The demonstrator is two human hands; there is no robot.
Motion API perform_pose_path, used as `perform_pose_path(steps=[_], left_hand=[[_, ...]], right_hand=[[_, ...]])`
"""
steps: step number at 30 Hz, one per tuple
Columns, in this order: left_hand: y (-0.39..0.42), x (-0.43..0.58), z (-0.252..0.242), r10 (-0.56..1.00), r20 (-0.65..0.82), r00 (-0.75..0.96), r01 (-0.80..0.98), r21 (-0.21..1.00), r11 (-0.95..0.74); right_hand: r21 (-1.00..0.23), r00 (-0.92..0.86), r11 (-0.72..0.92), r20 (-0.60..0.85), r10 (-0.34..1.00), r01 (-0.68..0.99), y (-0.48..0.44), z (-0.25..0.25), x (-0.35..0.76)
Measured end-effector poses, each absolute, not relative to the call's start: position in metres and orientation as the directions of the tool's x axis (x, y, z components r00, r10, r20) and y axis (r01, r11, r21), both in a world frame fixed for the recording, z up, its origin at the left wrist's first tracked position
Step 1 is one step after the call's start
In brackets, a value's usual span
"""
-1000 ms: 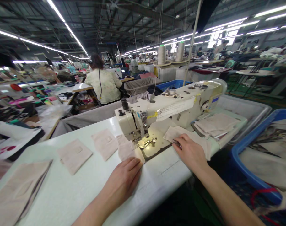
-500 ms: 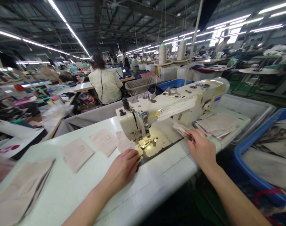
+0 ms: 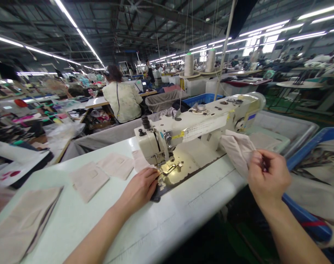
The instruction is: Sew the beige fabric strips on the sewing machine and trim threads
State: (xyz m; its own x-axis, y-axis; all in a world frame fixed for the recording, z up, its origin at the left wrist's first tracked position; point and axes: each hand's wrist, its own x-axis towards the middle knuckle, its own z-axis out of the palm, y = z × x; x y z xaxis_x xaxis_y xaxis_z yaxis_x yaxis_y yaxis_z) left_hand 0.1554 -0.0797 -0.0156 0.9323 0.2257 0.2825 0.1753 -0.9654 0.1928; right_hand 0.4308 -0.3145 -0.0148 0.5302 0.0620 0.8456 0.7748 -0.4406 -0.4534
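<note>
Fabric piece [image 3: 237, 151] hangs pinched in right hand [image 3: 268, 176], lifted off the counter [image 3: 183, 216] just right of the sewing machine [image 3: 194, 128]. Left hand [image 3: 140, 189] lies flat, fingers spread, on cloth [image 3: 139, 161] at the presser foot [image 3: 169, 168], v. close to the needle. Risk: fingertips could drift under the needle w/ the machine running; the loose piece could snag on the machine arm or slip into the blue bin [image 3: 309, 205].
</note>
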Motion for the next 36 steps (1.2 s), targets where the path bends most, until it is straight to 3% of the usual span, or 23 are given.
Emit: perform_pose_path(steps=[9,13,15,17,18,19,21,23,24,27,32,34,36], left_hand=[[-0.076,0.156,-0.019,0.253,0.277,0.927,0.214,0.166,-0.963],[-0.077,0.156,-0.021,0.253,0.299,0.920,0.220,0.142,-0.965],[-0.077,0.155,-0.023,0.249,0.327,0.912,0.219,0.126,-0.968],[-0.075,0.154,-0.025,0.245,0.357,0.902,0.218,0.115,-0.969],[-0.074,0.154,-0.026,0.243,0.371,0.896,0.216,0.111,-0.970],[-0.073,0.154,-0.027,0.242,0.382,0.892,0.216,0.110,-0.970],[-0.071,0.154,-0.028,0.237,0.407,0.882,0.215,0.102,-0.971],[-0.071,0.154,-0.029,0.234,0.423,0.875,0.214,0.095,-0.972],[-0.071,0.154,-0.028,0.235,0.424,0.875,0.214,0.097,-0.972],[-0.073,0.155,-0.027,0.244,0.401,0.883,0.222,0.101,-0.970],[-0.072,0.139,-0.031,0.273,0.366,0.890,0.274,0.052,-0.960],[-0.068,0.123,-0.034,0.286,0.381,0.879,0.300,0.024,-0.954],[-0.063,0.105,-0.036,0.308,0.407,0.860,0.333,0.010,-0.943]], right_hand=[[-0.661,0.657,-0.375,0.737,-0.159,0.650,-0.312,0.000,0.428],[-0.736,0.748,-0.240,0.661,-0.053,0.633,-0.310,0.004,0.423],[-0.704,0.705,-0.234,0.703,-0.093,0.671,-0.311,0.003,0.423],[-0.571,0.553,-0.294,0.820,-0.149,0.767,-0.312,0.001,0.427],[-0.465,0.461,-0.322,0.882,-0.094,0.825,-0.313,0.001,0.430],[-0.350,0.383,-0.318,0.922,0.046,0.881,-0.313,0.000,0.434],[-0.236,0.306,-0.207,0.842,0.445,0.950,-0.311,-0.001,0.442],[-0.341,0.352,-0.150,0.672,0.651,0.928,-0.307,-0.003,0.447],[-0.414,0.416,-0.168,0.633,0.653,0.895,-0.304,-0.006,0.449],[-0.584,0.624,-0.247,0.630,0.463,0.773,-0.298,-0.014,0.450],[-0.718,0.758,-0.255,0.642,0.120,0.648,-0.303,-0.017,0.445],[-0.813,0.817,-0.153,0.574,-0.057,0.561,-0.308,-0.011,0.443],[-0.913,0.915,0.074,0.394,-0.086,0.400,-0.311,-0.003,0.438]])
